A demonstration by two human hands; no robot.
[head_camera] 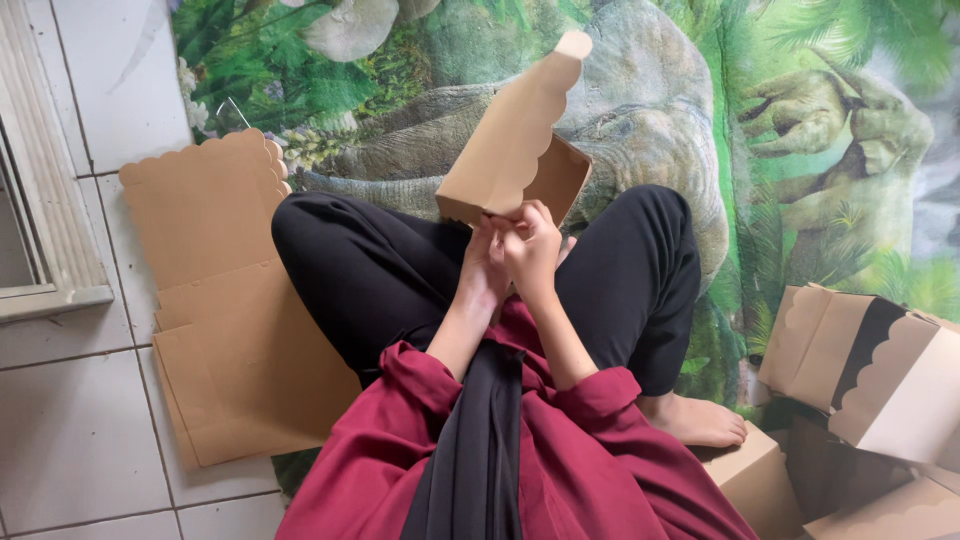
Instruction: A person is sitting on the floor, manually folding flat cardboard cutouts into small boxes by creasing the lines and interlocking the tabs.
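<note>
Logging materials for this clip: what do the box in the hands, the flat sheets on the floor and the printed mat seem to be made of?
Box: looks like brown kraft cardboard, matte, with crisp folds and a scalloped flap. Flat sheets: apparently the same matte brown card, unfolded and stacked. Mat: probably printed fabric or vinyl with a slight sheen; which one is unclear. Both hands pinch the box's lower edge.

Half-folded box (515, 150): brown kraft card, matt, smooth, with scalloped edge. Flat blanks (225, 300) at left were the same matt card. Finished boxes (870, 375) at right likewise, one showing a dark inner face. Floor tiles (75, 440): white, glazed, faint sheen. Mat (800, 120): printed, slight gloss. Trousers (370, 270): black matt cloth; top (600, 470): maroon cloth.
</note>
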